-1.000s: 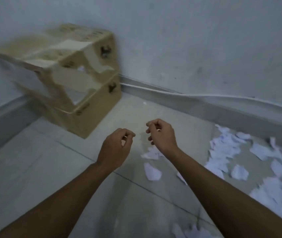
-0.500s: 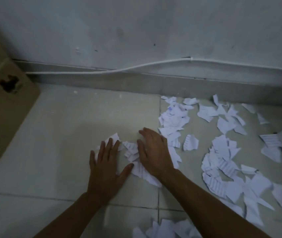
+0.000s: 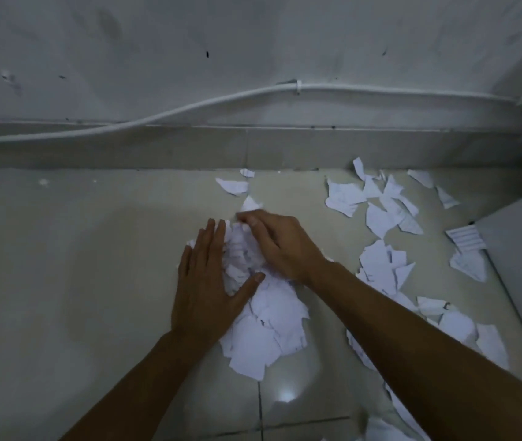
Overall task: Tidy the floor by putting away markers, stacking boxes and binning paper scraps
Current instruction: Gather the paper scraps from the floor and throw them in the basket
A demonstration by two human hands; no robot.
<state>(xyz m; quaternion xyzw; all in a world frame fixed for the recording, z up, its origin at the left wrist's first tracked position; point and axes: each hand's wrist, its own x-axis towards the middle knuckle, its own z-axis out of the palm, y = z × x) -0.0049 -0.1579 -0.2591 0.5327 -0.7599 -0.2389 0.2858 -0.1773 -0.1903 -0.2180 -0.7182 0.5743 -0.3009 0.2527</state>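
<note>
Head view: paper scraps are being gathered on the floor; binning is not yet done.

A heap of paper scraps (image 3: 263,316) is pressed together between the left hand (image 3: 209,281), spread flat with thumb out, and the right hand (image 3: 280,243), curled over its top. Many loose scraps (image 3: 380,214) are left scattered to the right near the wall (image 3: 253,58). No bin, boxes or markers are seen.

Both bare forearms reach forward and downward. The left hand (image 3: 204,281) lies flat, palm down, fingers (image 3: 212,237) straight together, thumb spread rightward. The right hand (image 3: 280,246) angles inward, its fingers curled downward.
</note>
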